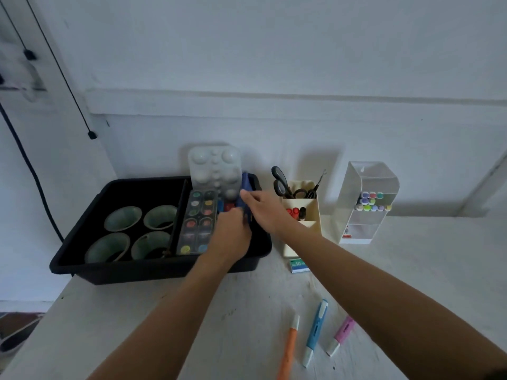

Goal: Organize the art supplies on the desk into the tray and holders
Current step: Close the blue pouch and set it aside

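Left hand and right hand: fingers grasping blue case inside black tray, right end | crowding it: paint set, white palette | holder just right | three pens loose on desk

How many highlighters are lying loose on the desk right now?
3. The orange highlighter lies nearest the front edge, the blue highlighter just right of it, the pink highlighter furthest right. The right forearm may hide more.
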The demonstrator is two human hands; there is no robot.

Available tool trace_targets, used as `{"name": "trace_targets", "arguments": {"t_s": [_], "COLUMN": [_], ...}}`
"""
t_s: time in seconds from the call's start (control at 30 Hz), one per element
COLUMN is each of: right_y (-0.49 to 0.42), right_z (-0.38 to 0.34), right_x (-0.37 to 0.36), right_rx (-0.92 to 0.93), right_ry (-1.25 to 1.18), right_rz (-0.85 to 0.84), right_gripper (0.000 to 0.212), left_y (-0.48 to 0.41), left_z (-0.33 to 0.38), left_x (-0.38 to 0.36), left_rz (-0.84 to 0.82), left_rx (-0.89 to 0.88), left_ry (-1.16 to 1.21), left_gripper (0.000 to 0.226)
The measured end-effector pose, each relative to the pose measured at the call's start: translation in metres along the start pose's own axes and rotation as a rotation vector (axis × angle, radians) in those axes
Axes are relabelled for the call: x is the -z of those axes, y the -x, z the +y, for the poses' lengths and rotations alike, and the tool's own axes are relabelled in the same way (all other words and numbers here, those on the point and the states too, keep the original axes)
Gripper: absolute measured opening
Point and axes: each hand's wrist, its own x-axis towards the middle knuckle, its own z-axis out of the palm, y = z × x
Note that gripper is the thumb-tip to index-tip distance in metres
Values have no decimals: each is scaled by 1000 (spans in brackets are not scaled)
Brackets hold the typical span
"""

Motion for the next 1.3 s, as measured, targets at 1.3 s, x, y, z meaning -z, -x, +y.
{"name": "trace_targets", "arguments": {"t_s": [1.3], "right_y": [128], "right_z": [112], "right_x": [94], "right_rx": [59], "right_ry": [-175], "right_rz": [444], "right_gripper": [27], "left_y": [61], "left_z": [66], "left_x": [-7], "left_rz": [-206], "left_rx": [-244], "left_ry": [254], "left_gripper": [6]}}
